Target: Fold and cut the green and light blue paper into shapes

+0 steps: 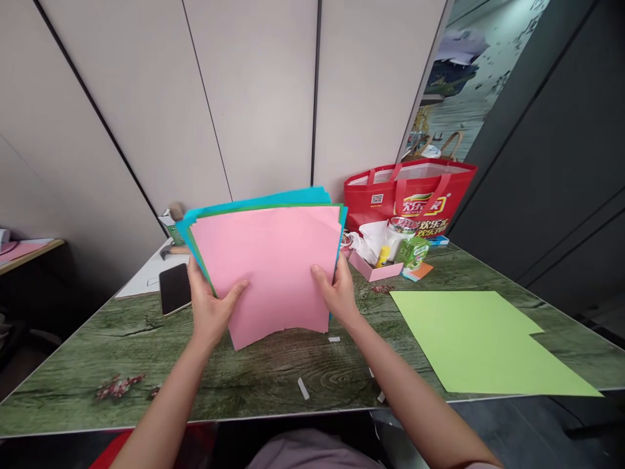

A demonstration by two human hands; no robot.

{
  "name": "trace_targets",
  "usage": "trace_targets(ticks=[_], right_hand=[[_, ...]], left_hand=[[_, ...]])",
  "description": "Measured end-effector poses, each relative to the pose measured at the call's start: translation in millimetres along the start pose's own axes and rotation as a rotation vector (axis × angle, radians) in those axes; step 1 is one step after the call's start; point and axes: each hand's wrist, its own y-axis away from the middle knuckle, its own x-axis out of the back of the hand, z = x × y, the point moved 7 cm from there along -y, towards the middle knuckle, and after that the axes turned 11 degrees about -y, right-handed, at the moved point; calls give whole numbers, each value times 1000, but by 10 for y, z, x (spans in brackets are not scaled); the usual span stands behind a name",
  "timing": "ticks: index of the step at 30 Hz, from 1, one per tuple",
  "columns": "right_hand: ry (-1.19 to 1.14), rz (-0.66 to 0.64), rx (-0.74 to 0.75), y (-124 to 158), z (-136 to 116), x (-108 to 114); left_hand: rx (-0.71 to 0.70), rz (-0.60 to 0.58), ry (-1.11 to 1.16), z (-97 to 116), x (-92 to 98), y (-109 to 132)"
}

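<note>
A stack of coloured paper (278,267) is held up above the table, pink in front with green and blue sheets showing behind at the edges. My left hand (211,306) grips its left side, thumb on the pink face and fingers hidden behind. On the opposite side my right hand (339,290) pinches the stack the same way. The lower edge of the pink sheet bows upward in the middle. To the right, light green paper (488,345) with a notched corner lies flat and juts past the table's front edge.
A black phone (174,289) and a hammer (174,249) lie at the left. Behind on the right stands a red bag (371,202), with a pink box (375,268), a jar (398,234) and a green carton (414,251) before it. Paper scraps (303,388) dot the table (234,391).
</note>
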Motion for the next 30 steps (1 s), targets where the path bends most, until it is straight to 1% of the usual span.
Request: trace_targets(ticks=[3,6,8,10,12,14,17,19,22,25,27,30], right_hand=[[-29,-15,-22,105,93,16],[5,6,-16,193,127,8],[43,27,4,223,99,-4],[51,42,21,237,61,-6],[19,43,23,256,50,8],[4,7,-9,293,90,14],[48,-60,-83,356,192,8],[70,-71,-103,359,226,4],[64,-64,-108,298,221,-10],[45,-67,-125,263,238,-19],[31,-85,-149,300,294,-21],[7,-140,-196,410,431,-33]], left_hand=[[41,-51,-23,-104,-21,82],[56,-58,-96,-87,-35,126],[25,-33,-131,-6,-26,121],[10,12,-118,49,11,108],[38,57,-48,22,60,111],[109,35,11,-83,63,144],[285,-95,-17,-303,-18,240],[365,-136,-5,-389,-56,275],[374,-150,68,-407,-89,229],[453,-159,295,-496,-129,216],[523,-180,392,-598,-169,279],[594,-235,400,-737,-233,429]])
